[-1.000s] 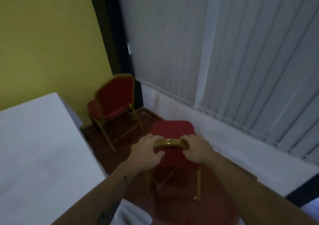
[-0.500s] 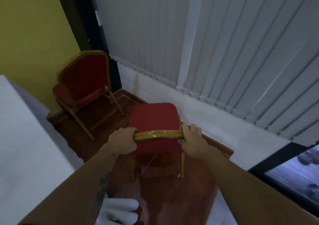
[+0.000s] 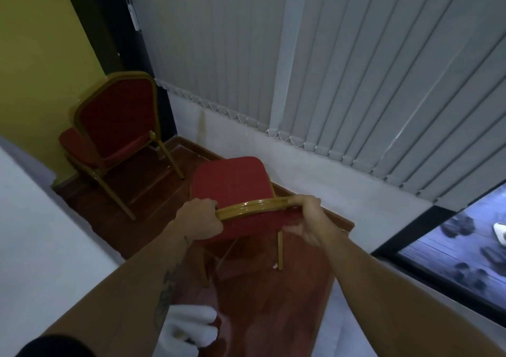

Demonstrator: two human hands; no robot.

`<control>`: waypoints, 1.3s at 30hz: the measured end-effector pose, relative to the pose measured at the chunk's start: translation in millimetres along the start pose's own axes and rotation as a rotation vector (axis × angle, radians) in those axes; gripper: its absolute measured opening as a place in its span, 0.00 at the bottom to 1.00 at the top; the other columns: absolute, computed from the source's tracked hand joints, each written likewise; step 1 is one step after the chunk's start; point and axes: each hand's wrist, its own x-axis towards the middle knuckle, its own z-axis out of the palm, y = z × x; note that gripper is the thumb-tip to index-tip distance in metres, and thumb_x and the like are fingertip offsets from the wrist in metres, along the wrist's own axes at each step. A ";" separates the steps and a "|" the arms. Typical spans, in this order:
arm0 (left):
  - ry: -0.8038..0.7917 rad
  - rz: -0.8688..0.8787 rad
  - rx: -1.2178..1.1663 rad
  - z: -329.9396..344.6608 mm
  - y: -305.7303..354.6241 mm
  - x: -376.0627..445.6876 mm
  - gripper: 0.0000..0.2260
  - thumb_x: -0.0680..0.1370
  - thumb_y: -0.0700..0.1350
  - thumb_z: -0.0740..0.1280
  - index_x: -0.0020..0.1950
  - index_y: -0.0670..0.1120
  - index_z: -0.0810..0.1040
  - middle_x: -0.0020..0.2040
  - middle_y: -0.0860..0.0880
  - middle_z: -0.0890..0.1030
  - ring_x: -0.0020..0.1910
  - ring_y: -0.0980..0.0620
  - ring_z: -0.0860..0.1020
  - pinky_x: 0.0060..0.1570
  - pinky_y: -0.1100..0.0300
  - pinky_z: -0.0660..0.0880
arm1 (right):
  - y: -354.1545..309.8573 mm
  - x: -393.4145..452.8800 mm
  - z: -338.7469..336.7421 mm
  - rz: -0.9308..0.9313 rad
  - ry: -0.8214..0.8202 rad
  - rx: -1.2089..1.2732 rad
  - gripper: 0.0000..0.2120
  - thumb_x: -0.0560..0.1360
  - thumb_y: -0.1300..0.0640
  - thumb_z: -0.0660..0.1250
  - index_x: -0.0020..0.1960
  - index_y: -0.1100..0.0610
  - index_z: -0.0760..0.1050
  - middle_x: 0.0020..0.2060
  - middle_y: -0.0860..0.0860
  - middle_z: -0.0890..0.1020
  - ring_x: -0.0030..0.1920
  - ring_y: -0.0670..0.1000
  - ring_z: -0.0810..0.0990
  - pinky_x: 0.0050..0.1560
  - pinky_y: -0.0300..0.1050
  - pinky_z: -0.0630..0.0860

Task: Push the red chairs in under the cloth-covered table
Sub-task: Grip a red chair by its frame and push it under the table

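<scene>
Both arms reach forward from the bottom of the frame toward the near red chair (image 3: pixel 230 184) at the centre. The left hand (image 3: pixel 198 219) is a closed fist wrapped round the left end of the chair's gold top rail (image 3: pixel 254 206), knuckles up, wrist straight, with a tattoo showing along the forearm. The right hand (image 3: pixel 306 219) clamps the rail's right end from above, fingers curled over it and the thumb spread low against the red back padding. The chair's back faces the person and its seat points away, toward the pale wall under the vertical blinds (image 3: pixel 328 69).

The cloth-covered table (image 3: pixel 41 247) fills the left edge of the frame, just beside the left forearm; the chair stands to its right, on the dark wooden floor (image 3: pixel 273 315), not under the cloth.

A second red chair (image 3: pixel 115 126) stands in the upper left by the yellow wall (image 3: pixel 41 41), its seat partly cut off by the table's edge.

The near chair's front legs are hidden beneath its seat, and the left forearm covers part of its left rear leg. A white shape (image 3: pixel 189 326) low in the frame, partly behind the left arm, is too blurred to identify. The lower right shows a dark window (image 3: pixel 451 247) with smeared shapes beyond.
</scene>
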 end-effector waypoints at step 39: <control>-0.227 -0.285 -0.135 -4.5 94.7 39.8 0.12 0.75 0.51 0.69 0.55 0.47 0.75 0.44 0.50 0.77 0.41 0.51 0.77 0.39 0.58 0.75 | -100.9 117.1 54.9 -0.029 -0.326 -0.318 0.14 0.68 0.65 0.65 0.53 0.63 0.72 0.39 0.60 0.79 0.40 0.63 0.85 0.37 0.67 0.84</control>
